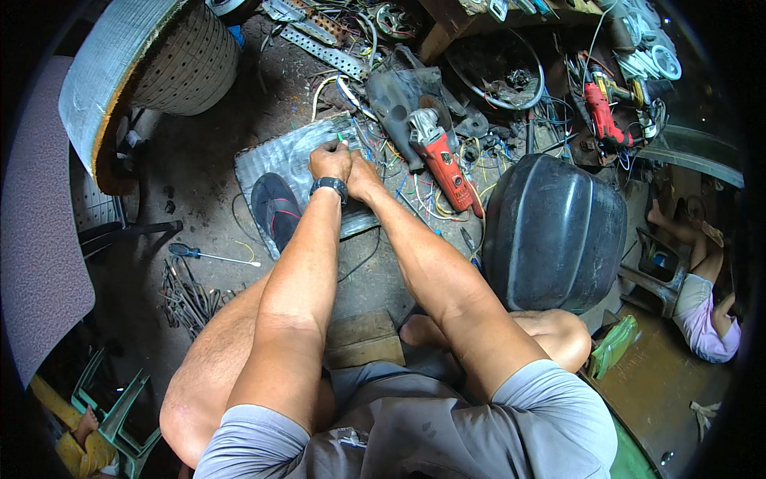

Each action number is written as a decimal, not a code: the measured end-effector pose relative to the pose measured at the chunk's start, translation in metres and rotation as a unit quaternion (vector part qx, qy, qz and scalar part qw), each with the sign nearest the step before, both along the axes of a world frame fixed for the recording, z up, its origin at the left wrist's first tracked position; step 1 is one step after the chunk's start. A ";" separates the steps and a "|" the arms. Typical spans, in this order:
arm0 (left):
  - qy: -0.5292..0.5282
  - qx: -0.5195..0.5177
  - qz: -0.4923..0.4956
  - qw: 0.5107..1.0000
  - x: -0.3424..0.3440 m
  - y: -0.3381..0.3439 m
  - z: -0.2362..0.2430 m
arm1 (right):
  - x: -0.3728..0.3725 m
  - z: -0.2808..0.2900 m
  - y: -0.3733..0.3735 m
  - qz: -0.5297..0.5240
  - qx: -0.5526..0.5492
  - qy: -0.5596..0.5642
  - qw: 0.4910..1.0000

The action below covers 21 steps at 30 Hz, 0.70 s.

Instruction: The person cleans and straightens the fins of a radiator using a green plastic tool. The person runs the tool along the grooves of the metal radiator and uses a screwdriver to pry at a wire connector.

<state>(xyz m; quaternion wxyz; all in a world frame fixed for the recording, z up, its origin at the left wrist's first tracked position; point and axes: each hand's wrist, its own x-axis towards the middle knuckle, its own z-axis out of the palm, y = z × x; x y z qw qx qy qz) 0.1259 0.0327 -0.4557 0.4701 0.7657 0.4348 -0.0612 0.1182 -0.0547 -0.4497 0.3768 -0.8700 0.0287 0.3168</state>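
Note:
My left hand (328, 162), with a dark watch (329, 188) at its wrist, is closed and presses against my right hand (363, 177). Both are held together over a worn grey sheet (257, 164) on the floor. A small green bit (341, 137) sticks up at the left fingertips; the rest of what they pinch is hidden. The right fingers are curled in, and their grip is mostly out of sight. Left of my forearms, a dark shoe (275, 209) with red trim rests on the sheet. To the right lies a red angle grinder (447, 168).
Loose wires and metal scraps litter the floor beyond my hands. A black rounded casing (550, 231) stands at right. At left are a screwdriver (185, 251), thin rods (190, 295) and a perforated drum (187, 64). A red power tool (602, 116) sits far right. Another person (706, 319) is at the right edge.

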 end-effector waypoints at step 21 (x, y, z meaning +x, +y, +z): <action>0.001 -0.010 0.012 1.000 -0.014 -0.007 -0.001 | -0.011 0.001 -0.007 0.031 -0.007 0.002 0.999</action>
